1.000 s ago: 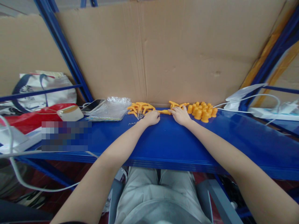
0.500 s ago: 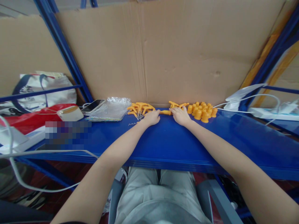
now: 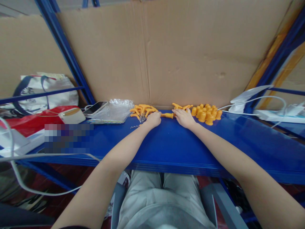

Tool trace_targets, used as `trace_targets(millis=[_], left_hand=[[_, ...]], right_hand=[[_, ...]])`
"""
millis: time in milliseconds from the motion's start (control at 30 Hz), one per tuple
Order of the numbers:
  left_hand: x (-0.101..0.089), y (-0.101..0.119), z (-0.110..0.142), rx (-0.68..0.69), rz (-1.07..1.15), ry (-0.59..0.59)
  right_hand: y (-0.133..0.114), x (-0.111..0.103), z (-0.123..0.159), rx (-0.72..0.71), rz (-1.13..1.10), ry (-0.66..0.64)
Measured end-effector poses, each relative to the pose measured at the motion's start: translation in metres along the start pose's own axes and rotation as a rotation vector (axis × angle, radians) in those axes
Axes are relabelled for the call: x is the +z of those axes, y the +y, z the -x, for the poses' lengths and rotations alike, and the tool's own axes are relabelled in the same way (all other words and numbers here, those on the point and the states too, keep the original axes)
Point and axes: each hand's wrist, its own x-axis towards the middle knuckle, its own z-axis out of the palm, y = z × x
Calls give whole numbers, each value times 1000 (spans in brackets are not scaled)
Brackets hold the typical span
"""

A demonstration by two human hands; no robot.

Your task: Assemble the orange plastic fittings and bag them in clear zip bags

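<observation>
My left hand [image 3: 154, 119] is closed around one end of an orange-handled corkscrew, most of it hidden by the fingers. An orange cap [image 3: 169, 115] lies in line with it, its flared end pointing right. At that end are the bent fingers of my right hand [image 3: 184, 118], closed on the cap; the exact grip is partly hidden. Beyond my left hand is a pile of orange-handled corkscrews [image 3: 143, 110] with metal spirals [image 3: 142, 119]. Several orange caps [image 3: 206, 113] stand grouped to the right of my right hand. More orange handles [image 3: 177, 106] lie just behind that hand.
A cardboard sheet [image 3: 186, 54] closes off the back of the blue shelf [image 3: 166, 146]. To the left are clear plastic bags [image 3: 114, 111], a phone [image 3: 95, 108] and a red bag [image 3: 35, 117]. White cables [image 3: 252, 101] and a power strip [image 3: 281, 116] lie at right.
My left hand has shifted slightly left, away from my right hand. More of the orange piece between them now shows. My right hand has hardly moved.
</observation>
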Motion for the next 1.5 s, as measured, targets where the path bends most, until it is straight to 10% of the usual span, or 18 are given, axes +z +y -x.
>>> trace_targets(millis=[1500], left_hand=[[-3, 2, 5, -10, -24, -2]], right_hand=[[-6, -2, -2, 51, -30, 49]])
